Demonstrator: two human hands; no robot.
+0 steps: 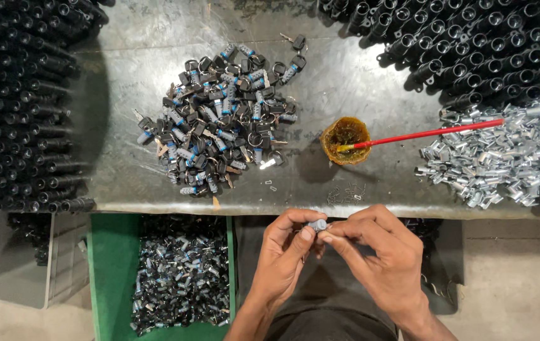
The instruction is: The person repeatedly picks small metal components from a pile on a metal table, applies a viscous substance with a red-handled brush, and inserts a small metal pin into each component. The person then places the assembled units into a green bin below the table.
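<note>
Both hands, left hand and right hand, pinch a small cylinder below the key pile.

Two hands, one cup, one green bin.

left hand and right hand raised together, fingertips pinched, touching

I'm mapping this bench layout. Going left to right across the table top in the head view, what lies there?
Stack of black tubes → heap of keys and lock cylinders → small amber cup with a red stick → heap of silver metal sleeves.
</note>
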